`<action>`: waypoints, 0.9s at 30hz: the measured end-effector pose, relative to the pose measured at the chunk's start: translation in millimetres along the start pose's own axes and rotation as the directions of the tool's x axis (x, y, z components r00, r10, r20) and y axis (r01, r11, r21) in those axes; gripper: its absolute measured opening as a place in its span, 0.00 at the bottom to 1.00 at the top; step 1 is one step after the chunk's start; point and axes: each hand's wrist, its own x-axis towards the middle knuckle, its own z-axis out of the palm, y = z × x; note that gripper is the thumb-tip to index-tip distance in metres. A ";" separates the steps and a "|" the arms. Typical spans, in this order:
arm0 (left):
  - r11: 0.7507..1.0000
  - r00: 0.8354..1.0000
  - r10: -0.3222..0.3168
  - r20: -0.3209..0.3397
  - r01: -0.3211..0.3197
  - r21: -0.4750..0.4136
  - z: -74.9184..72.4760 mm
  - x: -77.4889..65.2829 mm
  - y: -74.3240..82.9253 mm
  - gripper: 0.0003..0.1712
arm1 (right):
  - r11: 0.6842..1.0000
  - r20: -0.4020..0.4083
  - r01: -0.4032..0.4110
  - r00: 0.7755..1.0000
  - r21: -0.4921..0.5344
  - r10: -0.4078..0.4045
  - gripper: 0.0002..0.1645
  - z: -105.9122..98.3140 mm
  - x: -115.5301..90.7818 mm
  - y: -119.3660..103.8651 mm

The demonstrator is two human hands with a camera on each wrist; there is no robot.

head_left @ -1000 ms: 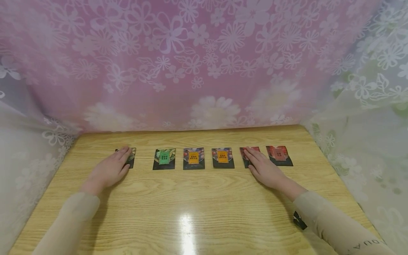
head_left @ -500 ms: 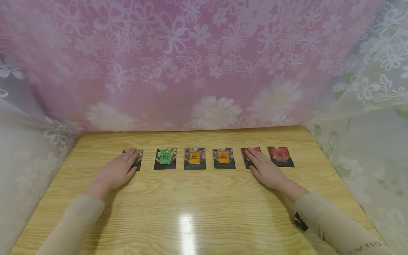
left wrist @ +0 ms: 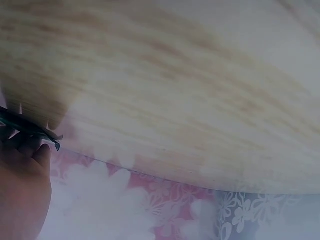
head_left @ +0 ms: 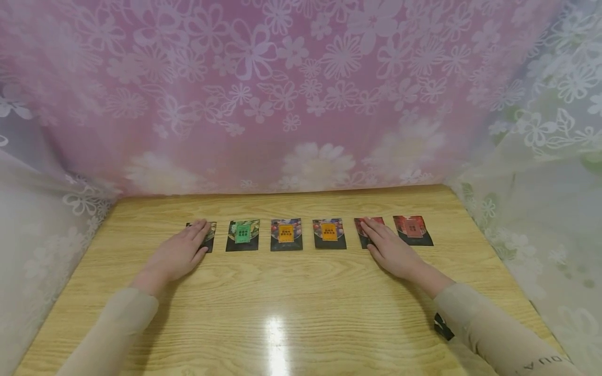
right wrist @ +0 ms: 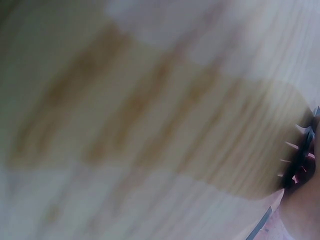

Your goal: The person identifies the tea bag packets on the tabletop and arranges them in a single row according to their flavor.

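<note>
A row of small flat packets lies across the wooden table. My left hand rests with extended fingers on the leftmost packet, covering most of it; its dark edge also shows beyond the fingers in the left wrist view. Beside it, slightly apart, is a green-labelled packet. Two orange-labelled packets, one left and one right, lie in the middle. My right hand rests with straight fingers on a red packet, partly hiding it. At the right end lies another red packet.
The wooden table reaches back to a pink flowered curtain. Pale flowered sheets hang at the left and right sides. A small black object shows by the right sleeve, partly hidden.
My left hand has slid to the right along with the leftmost packet, narrowing the gap to the green-labelled packet. My right hand has stayed in place on the red packet.
</note>
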 end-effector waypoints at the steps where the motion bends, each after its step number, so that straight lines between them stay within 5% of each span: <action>1: 1.000 1.000 -0.001 0.001 0.001 0.000 0.4 0.3 0.7 0.38 | 1.000 0.000 -0.001 1.000 0.003 0.001 0.37 0.0 0.0 0.0; 27: 1.000 0.999 -0.029 0.020 0.029 0.007 -2.2 2.2 11.7 0.38 | 1.000 0.041 -0.026 0.999 -0.002 0.026 0.38 -14.1 6.4 -1.2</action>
